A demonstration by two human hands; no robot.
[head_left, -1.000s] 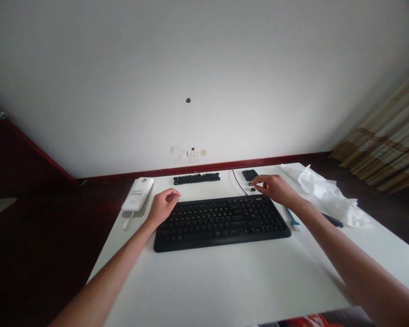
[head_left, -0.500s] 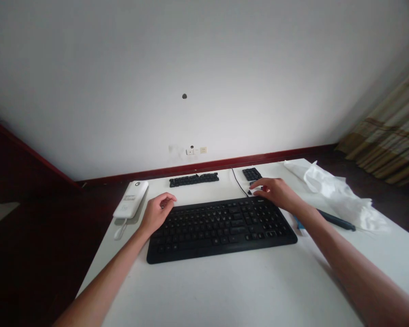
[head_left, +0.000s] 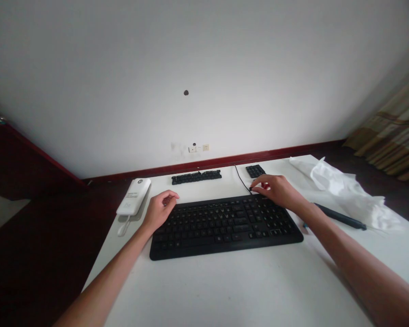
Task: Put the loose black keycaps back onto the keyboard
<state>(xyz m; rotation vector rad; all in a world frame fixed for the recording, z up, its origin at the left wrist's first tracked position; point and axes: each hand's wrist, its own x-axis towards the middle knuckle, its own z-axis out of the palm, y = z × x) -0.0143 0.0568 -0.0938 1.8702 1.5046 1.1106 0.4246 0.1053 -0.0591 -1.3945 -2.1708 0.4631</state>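
Note:
A black keyboard [head_left: 225,225] lies across the white table [head_left: 231,290]. My left hand [head_left: 160,209] rests at the keyboard's far left corner, fingers curled loosely with nothing in them. My right hand [head_left: 276,190] hovers over the far right corner, its fingertips pinched on a small dark piece [head_left: 251,188], likely a loose keycap. A row of loose black keycaps [head_left: 196,176] and a small block of black keys [head_left: 255,171] lie beyond the keyboard.
A white power bank [head_left: 134,202] with a short cable sits at the table's left edge. A black cable [head_left: 240,178] runs back from the keyboard. At right lie a dark pen-like tool [head_left: 341,217], a blue tool [head_left: 305,225] and crumpled white plastic [head_left: 347,193].
The view has shifted a little. My right hand has stayed at the keyboard's far right corner, fingertips closing on the small dark piece. My left hand has barely moved.

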